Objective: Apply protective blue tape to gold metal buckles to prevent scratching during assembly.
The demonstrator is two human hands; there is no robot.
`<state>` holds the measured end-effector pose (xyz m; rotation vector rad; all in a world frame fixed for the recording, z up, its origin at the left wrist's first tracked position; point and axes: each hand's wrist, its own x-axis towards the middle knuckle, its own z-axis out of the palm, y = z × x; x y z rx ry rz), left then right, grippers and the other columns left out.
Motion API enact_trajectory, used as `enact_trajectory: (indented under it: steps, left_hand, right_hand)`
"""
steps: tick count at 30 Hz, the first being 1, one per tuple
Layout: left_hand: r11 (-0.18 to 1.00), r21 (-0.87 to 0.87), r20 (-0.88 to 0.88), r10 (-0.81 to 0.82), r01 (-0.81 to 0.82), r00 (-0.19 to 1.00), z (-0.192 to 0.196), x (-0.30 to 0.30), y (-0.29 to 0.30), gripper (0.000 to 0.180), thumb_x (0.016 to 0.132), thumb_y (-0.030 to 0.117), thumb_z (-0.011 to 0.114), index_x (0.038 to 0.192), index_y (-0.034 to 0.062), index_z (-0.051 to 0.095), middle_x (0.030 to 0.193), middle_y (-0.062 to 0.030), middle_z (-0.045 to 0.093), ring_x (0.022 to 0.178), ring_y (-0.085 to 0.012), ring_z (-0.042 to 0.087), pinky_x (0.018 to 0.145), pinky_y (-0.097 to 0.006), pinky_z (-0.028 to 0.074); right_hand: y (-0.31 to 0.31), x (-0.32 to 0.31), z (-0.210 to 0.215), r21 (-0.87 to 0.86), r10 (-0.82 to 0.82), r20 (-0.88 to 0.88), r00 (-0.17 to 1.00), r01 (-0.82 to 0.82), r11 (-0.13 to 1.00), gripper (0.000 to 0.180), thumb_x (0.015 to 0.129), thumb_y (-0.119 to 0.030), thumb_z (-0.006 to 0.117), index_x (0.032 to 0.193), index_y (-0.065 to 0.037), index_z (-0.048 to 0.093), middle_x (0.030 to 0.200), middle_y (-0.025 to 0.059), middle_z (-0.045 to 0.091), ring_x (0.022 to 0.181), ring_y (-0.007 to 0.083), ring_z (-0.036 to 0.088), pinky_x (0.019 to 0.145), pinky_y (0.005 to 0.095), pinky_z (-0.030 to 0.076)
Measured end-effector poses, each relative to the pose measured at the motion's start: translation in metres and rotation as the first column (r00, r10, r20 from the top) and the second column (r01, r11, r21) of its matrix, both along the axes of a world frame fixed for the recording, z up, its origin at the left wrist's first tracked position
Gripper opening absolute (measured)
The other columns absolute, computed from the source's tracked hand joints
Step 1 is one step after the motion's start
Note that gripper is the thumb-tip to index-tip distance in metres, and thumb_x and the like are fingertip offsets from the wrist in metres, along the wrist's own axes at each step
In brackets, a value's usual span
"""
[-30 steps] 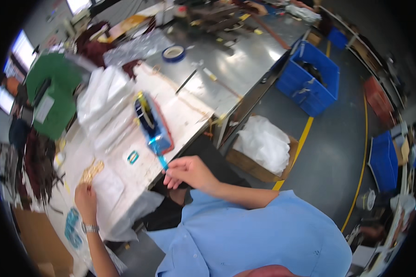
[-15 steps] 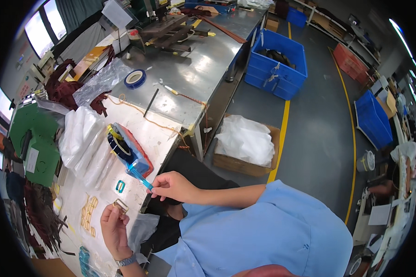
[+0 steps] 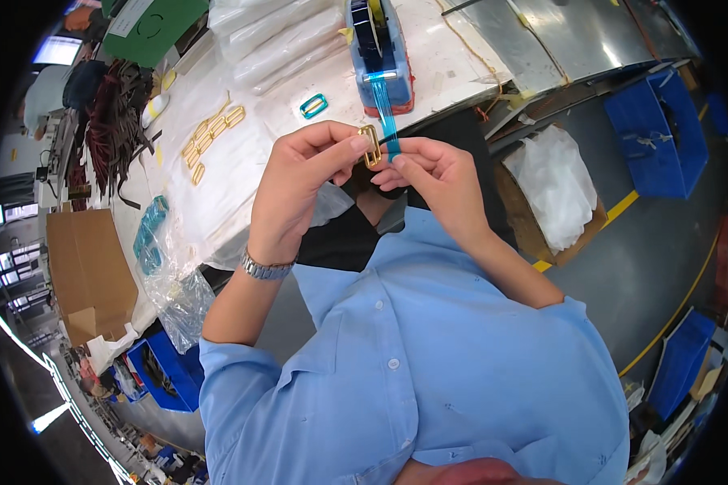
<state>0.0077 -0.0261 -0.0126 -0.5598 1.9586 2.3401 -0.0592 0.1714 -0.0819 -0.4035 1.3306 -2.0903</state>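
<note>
My left hand pinches a gold rectangular slide buckle between thumb and fingertips. Close beside it, my right hand grips the free end of a strip of blue tape. The strip runs taut from a blue tape dispenser at the table's near edge. Left of the dispenser lies one buckle covered in blue. Farther left, several bare gold buckles are laid out in rows on the white tabletop. Whether the tape touches the held buckle is hard to make out.
White plastic-wrapped bundles lie behind the buckles. At the table's left are a bag of blue-wrapped pieces, dark red strips and a cardboard box. A carton of white plastic and a blue crate stand on the floor to the right.
My hands have come together, bringing the gold buckle beside the tape. My right hand still grips the tape's end. The view has turned and shifted toward my body.
</note>
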Motion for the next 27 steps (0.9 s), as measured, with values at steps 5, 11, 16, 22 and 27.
enact_trajectory:
  steps: [5, 11, 16, 22, 27]
  left_hand:
    - [0.996, -0.073, 0.011, -0.052, 0.053, 0.999, -0.003, -0.005, 0.006, 0.018, 0.100, 0.018, 0.078, 0.104, 0.0007, 0.077, 0.091, 0.0007, 0.072, 0.077, -0.0051, 0.056, 0.072, -0.022, 0.045]
    - [0.999, -0.028, 0.009, -0.039, 0.039, 0.999, -0.013, -0.012, 0.010, 0.020, 0.099, 0.019, 0.079, 0.104, -0.0008, 0.078, 0.091, -0.0017, 0.076, 0.081, -0.0062, 0.065, 0.075, -0.022, 0.051]
    - [0.999, -0.031, 0.009, -0.014, 0.014, 1.000, -0.018, -0.016, 0.014, 0.020, 0.100, 0.019, 0.079, 0.104, -0.0007, 0.079, 0.091, -0.0026, 0.076, 0.081, -0.0070, 0.066, 0.076, -0.023, 0.052]
    - [1.000, -0.011, -0.002, -0.013, 0.013, 1.000, -0.018, -0.016, 0.011, 0.020, 0.100, 0.019, 0.079, 0.103, -0.0008, 0.079, 0.090, -0.0025, 0.076, 0.080, -0.0075, 0.065, 0.075, -0.023, 0.052]
    - [1.000, -0.018, 0.002, 0.001, -0.001, 1.000, -0.022, -0.016, 0.013, 0.019, 0.100, 0.017, 0.079, 0.104, -0.0010, 0.079, 0.091, -0.0028, 0.076, 0.080, -0.0076, 0.065, 0.076, -0.023, 0.052]
  right_hand:
    - [0.001, 0.002, 0.000, 0.018, -0.003, -0.021, 1.000, 0.004, 1.000, 0.030, 0.108, -0.001, 0.058, 0.133, 0.013, 0.065, 0.107, 0.0164, 0.079, 0.097, 0.0186, 0.078, 0.087, 0.0307, 0.063]
    - [0.000, 0.002, 0.001, 0.012, -0.004, -0.030, 1.000, 0.004, 1.000, 0.031, 0.108, -0.002, 0.057, 0.134, 0.013, 0.065, 0.107, 0.0166, 0.079, 0.098, 0.0194, 0.078, 0.086, 0.0307, 0.063]
    - [0.001, 0.002, -0.001, 0.010, -0.004, -0.020, 1.000, 0.004, 1.000, 0.032, 0.108, -0.002, 0.057, 0.136, 0.013, 0.064, 0.110, 0.0176, 0.079, 0.099, 0.0206, 0.079, 0.087, 0.0311, 0.064]
    - [0.001, 0.001, -0.001, -0.008, 0.009, -0.007, 1.000, -0.009, 1.000, 0.032, 0.108, -0.002, 0.057, 0.136, 0.013, 0.064, 0.114, 0.0172, 0.079, 0.101, 0.0211, 0.078, 0.088, 0.0312, 0.064]
    - [0.000, 0.003, 0.000, -0.019, 0.009, -0.001, 1.000, -0.009, 1.000, 0.031, 0.108, -0.002, 0.057, 0.134, 0.014, 0.064, 0.115, 0.0185, 0.078, 0.103, 0.0211, 0.078, 0.088, 0.0310, 0.064]
